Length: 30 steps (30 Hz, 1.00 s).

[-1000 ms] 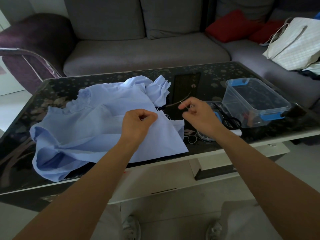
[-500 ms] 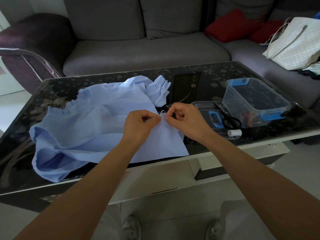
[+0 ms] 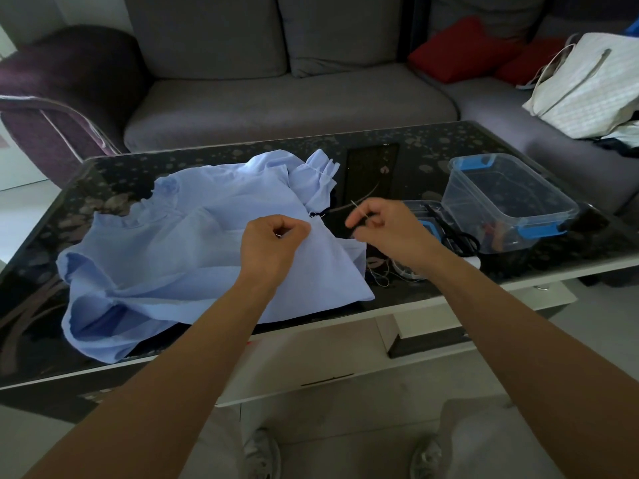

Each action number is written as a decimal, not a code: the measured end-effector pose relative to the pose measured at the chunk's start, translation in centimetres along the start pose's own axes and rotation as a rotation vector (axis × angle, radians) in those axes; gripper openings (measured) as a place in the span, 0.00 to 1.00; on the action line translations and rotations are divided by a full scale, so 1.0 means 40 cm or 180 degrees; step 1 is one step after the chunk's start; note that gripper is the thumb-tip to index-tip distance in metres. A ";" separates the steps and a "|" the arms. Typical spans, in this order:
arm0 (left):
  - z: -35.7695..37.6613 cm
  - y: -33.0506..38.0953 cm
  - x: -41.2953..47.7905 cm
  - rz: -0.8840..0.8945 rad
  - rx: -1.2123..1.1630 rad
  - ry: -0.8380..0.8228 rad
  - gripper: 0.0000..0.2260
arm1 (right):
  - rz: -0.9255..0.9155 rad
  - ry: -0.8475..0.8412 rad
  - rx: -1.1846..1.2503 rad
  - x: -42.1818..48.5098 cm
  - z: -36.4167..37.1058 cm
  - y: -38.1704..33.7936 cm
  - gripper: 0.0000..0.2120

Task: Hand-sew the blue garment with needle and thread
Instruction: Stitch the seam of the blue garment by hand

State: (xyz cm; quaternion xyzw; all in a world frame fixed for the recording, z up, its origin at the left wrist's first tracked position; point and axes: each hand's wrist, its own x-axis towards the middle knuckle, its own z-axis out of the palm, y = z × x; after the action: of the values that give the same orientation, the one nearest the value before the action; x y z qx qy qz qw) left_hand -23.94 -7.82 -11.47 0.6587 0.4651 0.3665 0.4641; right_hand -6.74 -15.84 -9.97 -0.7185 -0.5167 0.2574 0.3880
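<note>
A light blue garment (image 3: 166, 257) lies crumpled on the dark glass table (image 3: 408, 157). My left hand (image 3: 273, 242) pinches a raised fold of the garment near a small dark spot on its seam. My right hand (image 3: 387, 229) hovers just to the right of that fold, a short way off the cloth, and pinches a thin needle (image 3: 356, 206) whose tip points up and to the left. The thread is too fine to make out.
A clear plastic box (image 3: 508, 198) with blue clips stands on the table at right. Its lid, black scissors (image 3: 456, 233) and loose threads (image 3: 383, 274) lie beside it. A grey sofa with red cushions and a white bag sits behind.
My right hand was pressed against the fold half a second ago. It has drawn back to the right with the needle. The left hand holds the fold in place.
</note>
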 end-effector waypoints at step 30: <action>-0.002 0.002 -0.002 0.0106 -0.0189 -0.0147 0.07 | -0.0129 -0.1079 0.0123 -0.010 0.050 -0.005 0.05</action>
State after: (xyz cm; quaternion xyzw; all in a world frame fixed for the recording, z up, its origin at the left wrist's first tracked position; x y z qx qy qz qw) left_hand -24.00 -7.89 -11.38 0.6606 0.4322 0.3725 0.4880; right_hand -8.50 -15.59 -10.95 -0.6466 -0.5841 0.3769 0.3141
